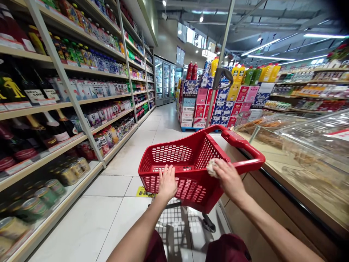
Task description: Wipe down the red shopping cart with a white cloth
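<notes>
A red plastic shopping cart (188,154) stands in front of me, its basket with perforated walls turned sideways. My left hand (167,183) lies over the near rim, its fingers stretched out toward the inside of the basket. In my right hand (227,178) is a crumpled whitish cloth (212,168), pressed against the basket's rim near the handle end. The cart's red handle (249,162) rises to the right, just beyond that hand. Part of the cloth is hidden under my fingers.
Shelves (102,96) of drinks line the left side. Ahead, stacked drink cartons (200,103) stand on a blue pallet. A counter with clear covers (313,145) runs close along the right. A yellow floor sticker (143,191) lies by the cart, and glass-door coolers (163,78) stand far back.
</notes>
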A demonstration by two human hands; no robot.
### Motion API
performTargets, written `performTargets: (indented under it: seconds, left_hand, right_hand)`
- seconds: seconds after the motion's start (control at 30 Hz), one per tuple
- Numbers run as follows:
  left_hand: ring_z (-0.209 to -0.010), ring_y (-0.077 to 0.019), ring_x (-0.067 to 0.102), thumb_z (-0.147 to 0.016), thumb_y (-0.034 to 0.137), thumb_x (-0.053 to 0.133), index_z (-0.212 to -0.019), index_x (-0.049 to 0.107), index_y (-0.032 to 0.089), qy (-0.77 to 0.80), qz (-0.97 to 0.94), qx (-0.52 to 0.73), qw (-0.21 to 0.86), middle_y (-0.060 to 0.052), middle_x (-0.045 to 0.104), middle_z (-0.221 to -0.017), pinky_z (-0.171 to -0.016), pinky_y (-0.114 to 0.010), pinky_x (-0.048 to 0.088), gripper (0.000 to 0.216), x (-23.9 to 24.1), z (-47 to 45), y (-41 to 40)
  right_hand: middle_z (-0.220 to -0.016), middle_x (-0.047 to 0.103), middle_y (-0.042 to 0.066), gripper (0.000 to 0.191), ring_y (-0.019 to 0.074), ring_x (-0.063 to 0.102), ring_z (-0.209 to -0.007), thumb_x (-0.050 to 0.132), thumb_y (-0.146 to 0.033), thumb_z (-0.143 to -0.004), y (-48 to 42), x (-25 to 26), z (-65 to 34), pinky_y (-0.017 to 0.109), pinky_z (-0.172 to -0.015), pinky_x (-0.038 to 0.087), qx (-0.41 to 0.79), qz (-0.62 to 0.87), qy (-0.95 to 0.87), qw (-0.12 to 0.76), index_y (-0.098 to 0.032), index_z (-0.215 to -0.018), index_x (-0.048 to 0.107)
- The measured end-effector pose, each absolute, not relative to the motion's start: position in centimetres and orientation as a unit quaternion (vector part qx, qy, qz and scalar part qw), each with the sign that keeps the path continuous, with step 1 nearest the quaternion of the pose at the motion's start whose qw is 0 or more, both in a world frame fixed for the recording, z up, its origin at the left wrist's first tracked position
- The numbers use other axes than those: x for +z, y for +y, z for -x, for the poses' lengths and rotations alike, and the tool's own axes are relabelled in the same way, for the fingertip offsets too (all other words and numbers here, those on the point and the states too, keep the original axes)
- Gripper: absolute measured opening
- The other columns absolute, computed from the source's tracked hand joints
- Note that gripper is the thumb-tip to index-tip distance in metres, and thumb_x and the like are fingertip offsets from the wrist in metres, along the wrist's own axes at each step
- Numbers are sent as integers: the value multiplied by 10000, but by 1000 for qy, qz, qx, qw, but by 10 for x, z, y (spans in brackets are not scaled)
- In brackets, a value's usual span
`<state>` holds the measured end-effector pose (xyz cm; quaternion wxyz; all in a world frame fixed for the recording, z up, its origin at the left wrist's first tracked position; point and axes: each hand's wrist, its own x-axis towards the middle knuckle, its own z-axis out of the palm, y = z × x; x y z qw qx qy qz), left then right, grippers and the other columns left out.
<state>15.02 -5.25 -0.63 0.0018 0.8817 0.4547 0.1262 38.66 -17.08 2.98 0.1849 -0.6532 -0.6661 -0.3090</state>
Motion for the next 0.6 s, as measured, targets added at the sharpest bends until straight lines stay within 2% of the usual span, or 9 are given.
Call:
performTargets:
  seconds: [0.07, 0.2, 0.33, 0.43, 0.53, 0.6]
  left_hand:
    - [-1323, -228, 117, -747, 208, 373, -1327, 279, 131, 445, -887, 117, 16, -55, 257, -1422, -1076, -467, 80, 592, -5, -155, -59]
    - [-1329, -228, 82, -744, 209, 358, -1334, 265, 126, 442, -892, 89, 28, -49, 231, -1432, -1076, -466, 85, 603, -1, -163, -71]
    - [-1329, -223, 85, -742, 194, 357, -1341, 247, 124, 442, -894, 71, 21, -51, 212, -1438, -1079, -457, 92, 613, 0, -165, -75]
    - [-1327, -236, 94, -745, 199, 361, -1335, 260, 106, 448, -890, 79, 12, -70, 218, -1435, -1077, -462, 96, 605, -1, -166, -75]
    - [-1324, -254, 105, -745, 198, 365, -1320, 291, 86, 452, -886, 99, 4, -90, 241, -1424, -1074, -471, 99, 590, -5, -170, -76]
    - [-1322, -265, 112, -749, 201, 365, -1315, 299, 77, 457, -884, 103, -1, -102, 247, -1421, -1069, -482, 107, 583, -7, -173, -77]
  right_hand:
    - [-1224, 524, 108, 347, 218, 429, -1160, 429, -67, -709, -153, 22, -357, 392, -987, 273, -259, 643, -696, 188, -160, -1006, 583]
    - [-1118, 575, 156, 276, 262, 504, -1053, 536, -250, -708, -111, 8, -295, 460, -940, 310, -169, 658, -692, 245, -139, -959, 572]
    - [-1031, 629, 80, 150, 171, 565, -955, 462, -205, -784, -104, 8, -291, 349, -881, 389, -139, 640, -700, 286, -184, -875, 580]
    - [-1111, 601, 69, 263, 146, 552, -986, 396, -134, -804, -122, 15, -329, 302, -846, 422, -165, 641, -676, 323, -191, -1000, 561]
    - [-1193, 547, 106, 370, 195, 484, -1104, 359, -83, -796, -139, 17, -360, 406, -923, 374, -249, 644, -631, 354, -173, -1111, 530]
    - [-1217, 526, 119, 377, 226, 426, -1168, 369, -73, -783, -141, 11, -359, 463, -955, 332, -277, 627, -653, 321, -166, -1099, 552]
